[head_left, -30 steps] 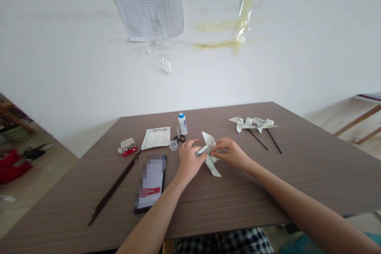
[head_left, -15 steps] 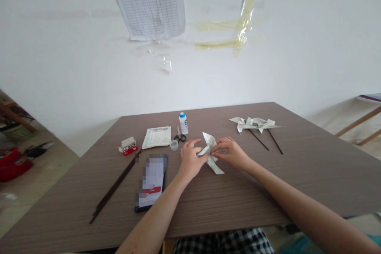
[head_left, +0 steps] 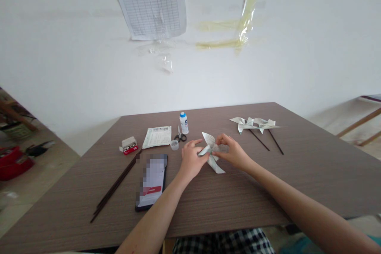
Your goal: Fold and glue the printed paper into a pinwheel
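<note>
**Two hands close on a paper pinwheel at mid-tabletop**

A person's left hand (head_left: 190, 159) and right hand (head_left: 233, 151) pinch a folded newsprint pinwheel (head_left: 210, 152) from either side, fingers curled shut on its blades, near the middle of the wood-grain tabletop (head_left: 268, 190). Whether the paper rests on the surface or is lifted just clear of it is hard to judge from this angle. Toward the far edge stand a small white glue bottle (head_left: 183, 122), scissors (head_left: 179, 136), a clear cap (head_left: 174, 145) and a folded newspaper sheet (head_left: 157, 137), with a red-and-white box (head_left: 128, 145) to their left. A phone (head_left: 152, 181) and a bundle of dark sticks (head_left: 114, 187) lie nearer the front-left. Two finished pinwheels on sticks (head_left: 256, 126) lie toward the far-right corner.
</note>
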A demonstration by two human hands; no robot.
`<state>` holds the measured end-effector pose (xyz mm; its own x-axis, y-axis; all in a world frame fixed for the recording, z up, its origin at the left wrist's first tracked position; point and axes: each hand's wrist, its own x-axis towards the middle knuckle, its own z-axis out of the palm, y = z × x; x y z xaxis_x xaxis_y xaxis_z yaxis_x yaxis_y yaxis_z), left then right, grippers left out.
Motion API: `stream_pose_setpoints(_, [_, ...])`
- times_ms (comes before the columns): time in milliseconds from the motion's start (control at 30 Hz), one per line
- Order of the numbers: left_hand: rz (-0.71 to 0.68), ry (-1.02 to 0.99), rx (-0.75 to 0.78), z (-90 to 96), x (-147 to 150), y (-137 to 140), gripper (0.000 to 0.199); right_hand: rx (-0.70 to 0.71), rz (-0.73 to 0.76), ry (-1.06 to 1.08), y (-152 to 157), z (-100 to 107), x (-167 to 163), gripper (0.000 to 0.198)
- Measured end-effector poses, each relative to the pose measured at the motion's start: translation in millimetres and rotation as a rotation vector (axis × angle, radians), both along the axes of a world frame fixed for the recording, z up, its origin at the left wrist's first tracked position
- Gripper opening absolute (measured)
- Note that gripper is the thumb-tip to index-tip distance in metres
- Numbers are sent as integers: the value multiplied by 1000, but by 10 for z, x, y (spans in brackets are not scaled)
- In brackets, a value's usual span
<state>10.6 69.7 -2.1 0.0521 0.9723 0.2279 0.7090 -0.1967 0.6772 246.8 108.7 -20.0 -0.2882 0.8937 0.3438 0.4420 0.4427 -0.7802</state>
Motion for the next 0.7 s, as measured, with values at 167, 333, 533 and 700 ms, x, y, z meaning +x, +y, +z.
stream_pose_setpoints(167, [-1,-7,-30,23,10,-14,6,-41,33,32,-71,119,-37,45])
stream_pose_setpoints(333, [-5,2,-46,52,21,-26,9,-19,57,18,-42,89,-21,45])
stream_pose_setpoints(533, [-2,9,-60,71,31,-23,10,-25,79,-34,55,-69,30,51])
stream_pose_setpoints(700, [3,14,-48,41,28,-12,10,17,89,-59,92,-133,43,50])
